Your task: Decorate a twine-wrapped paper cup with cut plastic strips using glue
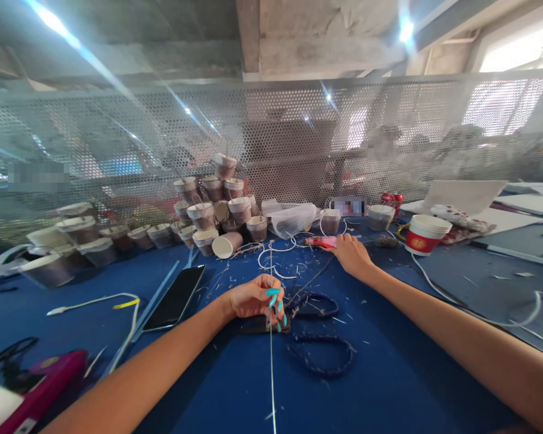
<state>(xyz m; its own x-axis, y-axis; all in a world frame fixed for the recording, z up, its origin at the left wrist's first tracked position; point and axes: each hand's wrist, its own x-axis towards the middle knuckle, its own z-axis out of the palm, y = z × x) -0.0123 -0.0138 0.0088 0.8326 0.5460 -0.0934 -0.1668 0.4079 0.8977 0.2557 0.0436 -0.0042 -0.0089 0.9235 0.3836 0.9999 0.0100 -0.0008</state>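
My left hand (256, 298), at mid-table, has its fingers pinched together around a thin white strand (273, 374). The strand runs straight toward the table's near side. Large scissors with dark blue wrapped handles (321, 355) lie beside and partly beneath this hand, their blades largely hidden. Farther forward and to the right, my right hand (352, 256) is closed over a small pink-and-red tool (322, 242) on the table; its exact kind cannot be made out. White strand loops and clippings lie scattered between the hands.
Several small cups (201, 215) are stacked at the back left. A black phone (175, 298) and a magenta object (49, 386) lie on the left. A red-and-white paper cup (428, 235) and a white cable (461, 304) are on the right. A perforated screen (289, 144) stands behind.
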